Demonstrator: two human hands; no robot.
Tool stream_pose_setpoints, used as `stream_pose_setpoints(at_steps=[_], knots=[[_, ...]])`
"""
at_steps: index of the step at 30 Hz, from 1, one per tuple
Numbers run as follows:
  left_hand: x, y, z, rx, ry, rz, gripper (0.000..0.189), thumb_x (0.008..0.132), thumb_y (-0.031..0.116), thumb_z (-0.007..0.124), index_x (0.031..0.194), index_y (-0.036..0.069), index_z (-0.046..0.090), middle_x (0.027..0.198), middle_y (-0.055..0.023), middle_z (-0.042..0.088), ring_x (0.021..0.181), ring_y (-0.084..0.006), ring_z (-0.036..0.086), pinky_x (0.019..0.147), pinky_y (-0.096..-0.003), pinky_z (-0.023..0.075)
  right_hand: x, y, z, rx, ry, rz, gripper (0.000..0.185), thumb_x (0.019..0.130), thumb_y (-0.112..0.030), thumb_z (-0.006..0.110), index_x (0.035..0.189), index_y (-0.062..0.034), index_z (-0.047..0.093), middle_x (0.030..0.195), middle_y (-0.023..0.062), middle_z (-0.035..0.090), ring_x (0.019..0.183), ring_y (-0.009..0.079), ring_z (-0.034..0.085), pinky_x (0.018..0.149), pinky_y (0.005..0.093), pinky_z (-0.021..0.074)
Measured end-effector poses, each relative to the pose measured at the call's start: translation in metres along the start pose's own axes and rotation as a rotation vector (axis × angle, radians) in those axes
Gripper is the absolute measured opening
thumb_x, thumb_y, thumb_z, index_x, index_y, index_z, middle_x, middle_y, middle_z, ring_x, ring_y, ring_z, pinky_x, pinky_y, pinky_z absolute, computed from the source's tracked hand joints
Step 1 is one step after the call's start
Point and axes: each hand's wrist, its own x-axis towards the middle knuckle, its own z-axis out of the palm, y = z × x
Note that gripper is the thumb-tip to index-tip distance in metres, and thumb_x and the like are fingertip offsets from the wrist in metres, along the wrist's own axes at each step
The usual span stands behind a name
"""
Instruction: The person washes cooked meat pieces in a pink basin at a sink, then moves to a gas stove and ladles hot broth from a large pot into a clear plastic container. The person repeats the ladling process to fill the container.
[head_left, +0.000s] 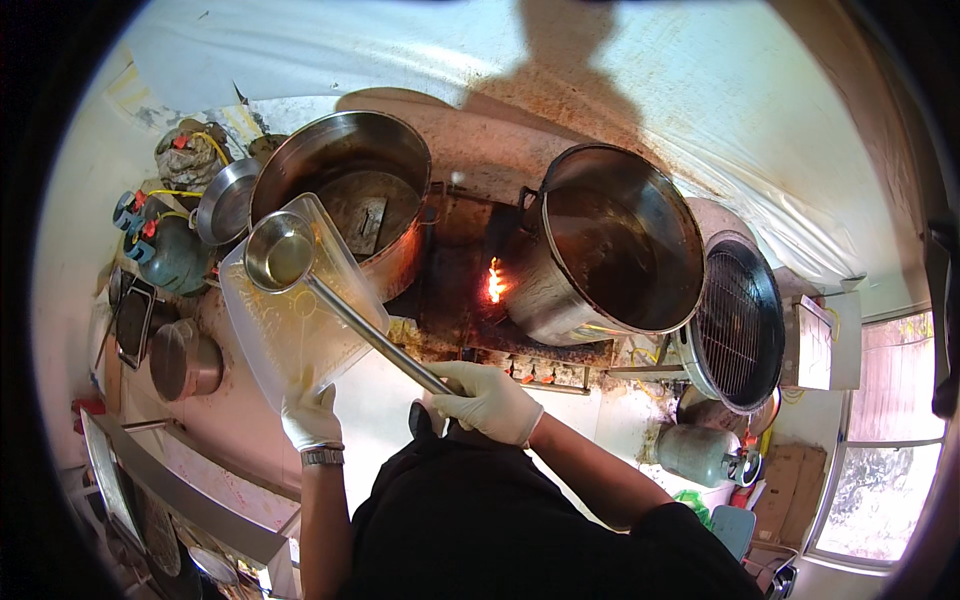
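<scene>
In a pale glove, my left hand (311, 418) grips the near edge of a translucent plastic tub (300, 352), whose inside is smeared with yellowish residue. My right hand (487, 403), gloved too, is closed around the handle of a metal ladle (279, 251). The ladle's bowl is over the tub's far end and has some yellowish liquid in it. Just beyond the tub stands a wide metal pot (405, 255) with a flat rectangular piece (369, 225) lying inside. Right of centre, a tall stockpot (547, 300) holds dark brown liquid (607, 247).
A flame (495, 281) burns on the sooty stove (457, 277) beside the stockpot. A round pan with a wire rack (731, 322) stands at the right. Gas cylinders stand at the left (176, 259) and right (694, 454). A metal-framed table (202, 499) is at lower left.
</scene>
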Motion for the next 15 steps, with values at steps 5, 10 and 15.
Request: stream_pose_setpoints(at_steps=[5,10,15], knots=[[-0.005,0.001,0.002,0.023,0.044,0.003,0.056,0.097,0.024,0.059,0.149,0.008,0.046,0.147,-0.0163,0.059,0.097,-0.0261,0.065,0.094,-0.0453,0.0527,0.003,0.005,-0.005,-0.004,-0.022,-0.016,0.037,0.102,-0.014,0.065,0.137,-0.003,0.063,0.08,-0.0035,0.062,0.066,0.0026,0.049,0.058,0.0193,0.0391],[-0.021,0.006,0.01,-0.14,0.065,-0.035,0.073,0.097,0.026,0.057,0.162,0.008,0.03,0.148,-0.0166,0.058,0.091,-0.0275,0.067,0.092,-0.0465,0.0531,0.007,0.005,-0.007,-0.033,-0.033,0.005,0.043,0.1,-0.013,0.066,0.142,-0.003,0.061,0.083,-0.0027,0.061,0.065,0.0028,0.049,0.056,0.0197,0.0396],[-0.03,-0.003,-0.002,-0.106,0.207,-0.03,0.07,0.104,0.036,0.047,0.164,0.009,0.024,0.151,-0.0177,0.055,0.092,-0.0297,0.068,0.091,-0.0496,0.0556,0.024,0.005,-0.001,-0.138,-0.123,0.011,0.048,0.098,-0.016,0.068,0.145,-0.0056,0.06,0.084,-0.0023,0.063,0.07,0.0048,0.055,0.061,0.0221,0.0452]])
